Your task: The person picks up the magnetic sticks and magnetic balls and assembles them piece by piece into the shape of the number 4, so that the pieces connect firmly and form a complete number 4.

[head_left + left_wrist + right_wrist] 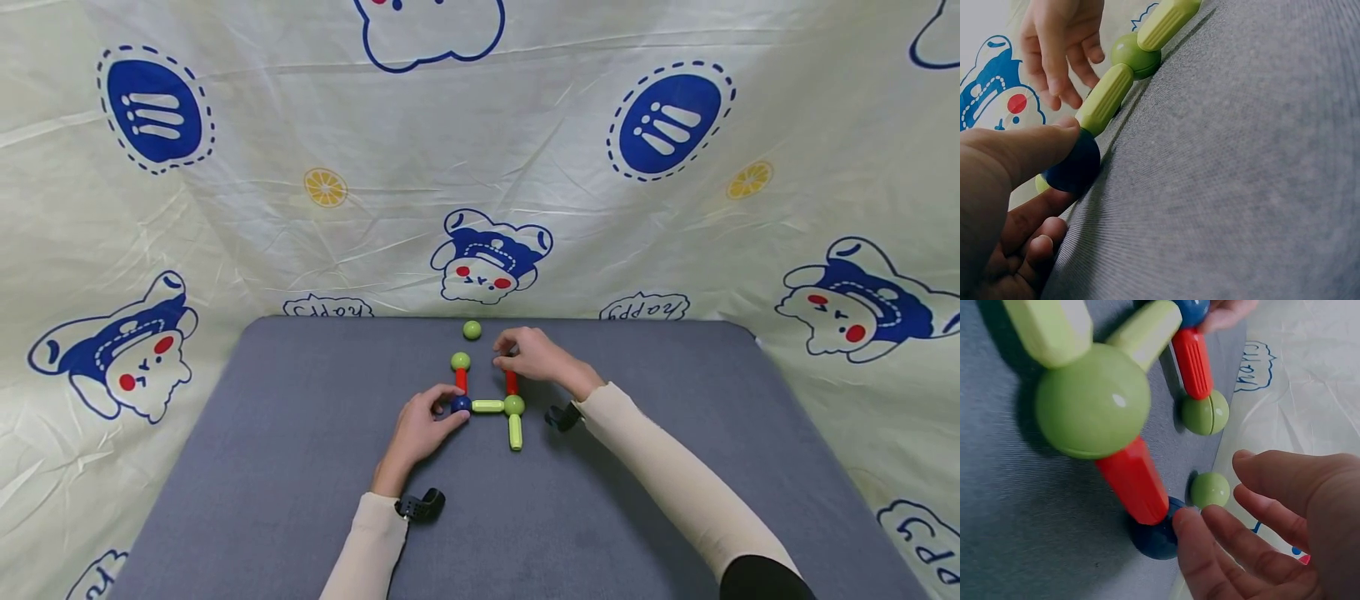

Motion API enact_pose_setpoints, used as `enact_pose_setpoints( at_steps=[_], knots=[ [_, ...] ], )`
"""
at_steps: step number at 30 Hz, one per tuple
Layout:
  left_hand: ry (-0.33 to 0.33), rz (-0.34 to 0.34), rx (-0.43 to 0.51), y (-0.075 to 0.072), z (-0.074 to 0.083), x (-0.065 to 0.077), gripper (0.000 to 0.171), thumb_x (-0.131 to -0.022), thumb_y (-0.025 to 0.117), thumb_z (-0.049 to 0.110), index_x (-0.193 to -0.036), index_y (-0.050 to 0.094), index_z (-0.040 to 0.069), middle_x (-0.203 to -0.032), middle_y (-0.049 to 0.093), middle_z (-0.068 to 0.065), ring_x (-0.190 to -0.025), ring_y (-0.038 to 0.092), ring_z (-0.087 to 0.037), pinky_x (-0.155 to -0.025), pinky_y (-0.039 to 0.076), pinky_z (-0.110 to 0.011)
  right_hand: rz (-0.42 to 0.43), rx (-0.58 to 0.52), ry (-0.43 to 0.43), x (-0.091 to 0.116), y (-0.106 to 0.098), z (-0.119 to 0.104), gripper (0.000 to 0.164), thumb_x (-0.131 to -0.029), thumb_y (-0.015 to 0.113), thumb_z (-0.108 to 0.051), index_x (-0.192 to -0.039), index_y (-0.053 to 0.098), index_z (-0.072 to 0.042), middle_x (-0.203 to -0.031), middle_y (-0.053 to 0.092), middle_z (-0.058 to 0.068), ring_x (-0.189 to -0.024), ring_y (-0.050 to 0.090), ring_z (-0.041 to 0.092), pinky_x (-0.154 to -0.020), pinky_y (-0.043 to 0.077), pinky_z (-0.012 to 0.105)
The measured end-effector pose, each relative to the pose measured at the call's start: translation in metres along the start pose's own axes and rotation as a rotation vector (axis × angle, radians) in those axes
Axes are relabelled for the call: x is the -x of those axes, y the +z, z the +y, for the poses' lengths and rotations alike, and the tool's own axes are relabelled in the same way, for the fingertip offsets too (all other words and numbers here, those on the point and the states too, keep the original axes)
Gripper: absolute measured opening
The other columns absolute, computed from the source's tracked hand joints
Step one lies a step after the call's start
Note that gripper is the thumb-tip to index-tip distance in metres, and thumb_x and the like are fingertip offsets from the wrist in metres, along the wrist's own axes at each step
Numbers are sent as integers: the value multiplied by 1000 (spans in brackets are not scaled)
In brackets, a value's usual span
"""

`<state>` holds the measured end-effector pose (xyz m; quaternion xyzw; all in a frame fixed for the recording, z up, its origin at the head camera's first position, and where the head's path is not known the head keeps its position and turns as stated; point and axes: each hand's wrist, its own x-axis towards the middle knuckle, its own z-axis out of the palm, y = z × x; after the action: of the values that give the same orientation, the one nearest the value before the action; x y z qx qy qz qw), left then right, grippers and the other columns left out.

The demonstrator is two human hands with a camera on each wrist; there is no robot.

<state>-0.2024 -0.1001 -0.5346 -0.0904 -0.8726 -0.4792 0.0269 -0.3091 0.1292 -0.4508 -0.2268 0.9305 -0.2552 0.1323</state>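
Note:
My left hand (422,429) pinches a dark blue ball (1075,164) between thumb and fingers. From that ball a red rod (461,381) runs back to a green ball (461,361). A light green rod (488,406) links it sideways to another green ball (513,405), where a second light green rod (515,433) points toward me. Off this same ball a second red rod (1134,481) leads to a second dark blue ball (1157,536), hidden in the head view. Beside that ball is my right hand (536,354), thumb and fingers apart, one fingertip right at its surface.
A loose green ball (472,330) lies near the back edge of the grey table (300,500). Behind the table hangs a pale printed cloth (525,133). Each wrist wears a black strap device (422,505).

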Motion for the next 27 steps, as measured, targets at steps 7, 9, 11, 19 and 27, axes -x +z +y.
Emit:
enact_pose_setpoints(
  at_steps=[7, 9, 11, 19, 27],
  knots=[
    [-5, -1, 3, -1, 1, 0, 32, -91, 80, 30, -121, 72, 20, -109, 70, 0, -89, 55, -15, -80, 44, -33, 42, -99, 15, -19, -3, -1, 37, -98, 71, -19, -129, 65, 1, -119, 70, 17, -90, 69, 23, -82, 58, 37],
    [-6, -2, 3, -1, 1, 0, 32, -91, 80, 29, -121, 72, 20, -109, 70, -1, -89, 55, -15, -80, 44, -33, 53, -128, 16, -25, -2, -1, 40, -98, 70, -19, -132, 63, 1, -121, 68, 18, -84, 70, 23, -80, 58, 37],
    [-4, -2, 3, 0, 1, 1, 32, -91, 80, 29, -121, 72, 20, -108, 70, -1, -89, 55, -15, -80, 43, -33, 65, -154, 25, -31, -2, -1, 43, -99, 70, -19, -136, 60, 1, -124, 67, 19, -83, 71, 25, -79, 58, 37],
    [8, 1, -3, -1, -2, 0, 32, -91, 80, 31, -120, 72, 20, -107, 70, 0, -88, 56, -15, -79, 44, -32, 125, -256, 106, -56, 8, 0, 51, -99, 70, -22, -143, 55, -2, -129, 64, 19, -91, 70, 28, -77, 58, 37],
    [16, 2, -1, -2, -1, 0, 32, -91, 81, 31, -120, 73, 20, -108, 71, 1, -87, 56, -14, -79, 44, -32, 150, -175, 118, -67, 15, -2, 49, -98, 69, -23, -139, 57, 0, -130, 64, 21, -112, 64, 33, -97, 52, 47]
  ],
)
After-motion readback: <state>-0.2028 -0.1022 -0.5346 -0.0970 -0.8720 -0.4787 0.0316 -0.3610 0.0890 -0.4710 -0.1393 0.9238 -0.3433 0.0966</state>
